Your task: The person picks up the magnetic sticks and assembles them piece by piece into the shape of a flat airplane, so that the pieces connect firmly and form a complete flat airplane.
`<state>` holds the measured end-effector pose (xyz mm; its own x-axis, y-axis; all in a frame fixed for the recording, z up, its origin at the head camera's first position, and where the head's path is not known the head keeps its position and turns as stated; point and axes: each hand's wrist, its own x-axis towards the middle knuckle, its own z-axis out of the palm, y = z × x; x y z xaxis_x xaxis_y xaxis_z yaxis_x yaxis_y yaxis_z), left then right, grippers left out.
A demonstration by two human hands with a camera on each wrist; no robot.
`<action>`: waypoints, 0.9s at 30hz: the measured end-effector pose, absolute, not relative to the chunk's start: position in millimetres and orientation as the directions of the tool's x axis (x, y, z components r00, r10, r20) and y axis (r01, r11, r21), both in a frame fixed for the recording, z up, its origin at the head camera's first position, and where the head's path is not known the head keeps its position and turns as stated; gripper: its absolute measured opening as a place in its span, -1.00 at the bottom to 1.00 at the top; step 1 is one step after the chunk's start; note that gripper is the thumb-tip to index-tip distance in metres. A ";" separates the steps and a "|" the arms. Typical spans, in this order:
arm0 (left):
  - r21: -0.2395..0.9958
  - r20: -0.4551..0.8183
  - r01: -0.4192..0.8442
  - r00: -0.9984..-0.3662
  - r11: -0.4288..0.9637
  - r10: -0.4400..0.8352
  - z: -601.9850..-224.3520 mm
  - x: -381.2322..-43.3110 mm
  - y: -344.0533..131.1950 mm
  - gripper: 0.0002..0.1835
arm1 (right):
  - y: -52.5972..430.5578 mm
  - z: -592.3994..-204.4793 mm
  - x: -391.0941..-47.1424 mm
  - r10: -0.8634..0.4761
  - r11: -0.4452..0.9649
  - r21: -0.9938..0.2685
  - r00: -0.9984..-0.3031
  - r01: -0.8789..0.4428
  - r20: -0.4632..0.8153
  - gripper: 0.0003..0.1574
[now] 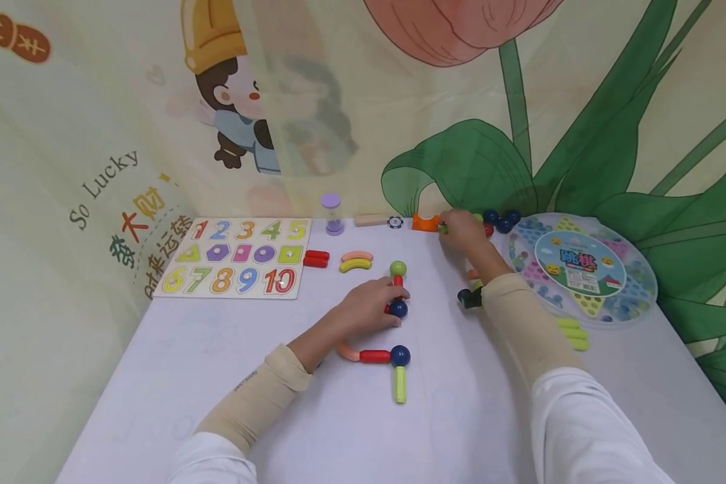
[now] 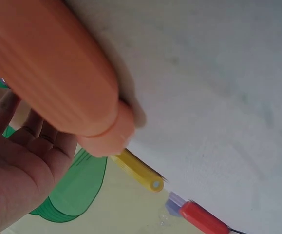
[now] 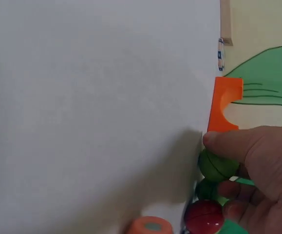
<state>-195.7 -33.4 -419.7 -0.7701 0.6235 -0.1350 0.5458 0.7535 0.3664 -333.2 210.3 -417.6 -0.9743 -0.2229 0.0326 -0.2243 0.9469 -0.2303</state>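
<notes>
My left hand [image 1: 372, 306] grips a built piece at the table's middle: a dark blue ball [image 1: 398, 309] and a red stick [image 1: 398, 280], with a light green ball [image 1: 398, 268] at its far end. Part of that piece is hidden under the fingers. In the left wrist view a pink stick [image 2: 53, 63] looms close beside the palm. At the back edge my right hand [image 1: 462, 232] pinches a green ball [image 3: 218, 165] between thumb and fingers. A dark green ball [image 3: 207, 189] and a red ball [image 3: 204, 217] sit right by the fingertips.
Nearer me lies a joined blue ball [image 1: 400, 355], red stick [image 1: 375, 356] and green stick [image 1: 400, 385]. A number board [image 1: 232, 259] lies left; a round game box [image 1: 647, 296] lies right. Along the back are an hourglass [image 1: 333, 215] and an orange block [image 1: 425, 223].
</notes>
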 end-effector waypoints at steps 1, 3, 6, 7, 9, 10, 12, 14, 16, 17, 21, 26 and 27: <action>0.368 -0.136 0.545 -0.770 0.753 0.624 -419.6 -195.8 -33.2 -0.43 | 208.4 -417.8 -331.9 -0.218 0.952 -0.216 -0.976 -0.218 0.024 -0.72; 0.368 -0.143 0.543 -0.769 0.755 0.623 -419.4 -196.1 -33.0 -0.43 | 205.2 -416.7 -326.2 -0.202 0.952 -0.231 -0.979 -0.201 0.018 -0.71; 0.350 -0.142 0.550 -0.769 0.758 0.624 -419.0 -195.8 -34.3 -0.40 | 200.9 -411.3 -307.6 -0.182 0.927 -0.329 -0.983 -0.181 0.030 -0.67; 0.343 -0.135 0.550 -0.773 0.761 0.620 -418.2 -195.0 -35.5 -0.39 | 199.5 -409.3 -298.7 -0.190 0.901 -0.389 -0.981 -0.193 0.046 -0.66; 0.328 -0.105 0.553 -0.785 0.766 0.611 -416.0 -191.7 -40.0 -0.39 | 196.5 -404.9 -275.6 -0.235 0.825 -0.513 -0.970 -0.236 0.069 -0.65; 0.328 -0.085 0.552 -0.791 0.767 0.606 -414.6 -188.5 -43.3 -0.40 | 194.9 -403.7 -262.2 -0.268 0.781 -0.567 -0.961 -0.262 0.074 -0.65; 0.343 -0.056 0.553 -0.795 0.759 0.604 -411.7 -179.2 -51.9 -0.43 | 192.5 -406.0 -235.5 -0.375 0.672 -0.660 -0.923 -0.335 0.087 -0.63; 0.384 -0.050 0.576 -0.768 0.722 0.639 -410.0 -167.0 -62.0 -0.45 | 190.1 -413.0 -210.4 -0.494 0.564 -0.726 -0.865 -0.393 0.085 -0.62; 0.426 -0.063 0.618 -0.708 0.661 0.703 -410.6 -153.8 -71.0 -0.43 | 187.8 -423.0 -187.9 -0.591 0.470 -0.783 -0.804 -0.408 0.064 -0.61; 0.437 -0.067 0.648 -0.669 0.624 0.740 -411.3 -147.9 -74.1 -0.41 | 187.2 -427.9 -177.9 -0.630 0.427 -0.809 -0.775 -0.403 0.054 -0.61; 0.422 -0.033 0.755 -0.540 0.502 0.841 -414.0 -133.3 -76.1 -0.39 | 184.4 -437.0 -139.7 -0.713 0.292 -0.885 -0.700 -0.363 0.052 -0.63; 0.418 -0.025 0.773 -0.515 0.477 0.857 -413.5 -131.2 -65.4 -0.50 | 175.2 -432.5 -102.3 -0.789 0.197 -0.877 -0.602 -0.437 0.123 -0.64; 0.423 -0.035 0.769 -0.514 0.478 0.857 -413.2 -131.7 -63.1 -0.53 | 172.0 -432.3 -96.3 -0.807 0.191 -0.857 -0.574 -0.478 0.141 -0.64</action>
<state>-131.7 -63.1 -413.2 -0.5138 0.8572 -0.0348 0.7695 0.4784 0.4231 -96.3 172.0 -432.3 -0.5741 -0.8065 0.1409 -0.4783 0.1907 -0.8572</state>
